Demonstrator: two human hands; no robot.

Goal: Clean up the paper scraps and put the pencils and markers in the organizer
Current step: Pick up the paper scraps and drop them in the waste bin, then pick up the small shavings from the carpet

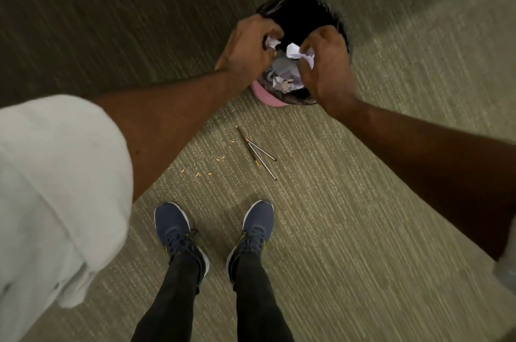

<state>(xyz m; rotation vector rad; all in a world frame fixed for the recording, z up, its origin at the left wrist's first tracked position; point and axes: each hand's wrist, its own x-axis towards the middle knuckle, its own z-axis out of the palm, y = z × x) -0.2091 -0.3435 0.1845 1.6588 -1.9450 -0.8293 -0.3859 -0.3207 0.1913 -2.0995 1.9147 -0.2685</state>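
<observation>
Both hands over bin [264, 96], 12 o'clock from shoes [173, 227]. Left hand [245, 47] has fingers curled, pinching crumpled wad [271, 42]. Right hand [326, 68] is curled round second wad [300, 53]. Paper light, soft, crushable: loose grip enough, may flutter, so release low over opening. Scraps [282, 80] piled inside at bin's 6 o'clock. Pencils [258, 153] on carpet between shoes and bin: thin, stiff, roll-prone, pinch mid-shaft. Orange shavings [198, 174] at pencils' 8 o'clock. Organizer not in view.
</observation>
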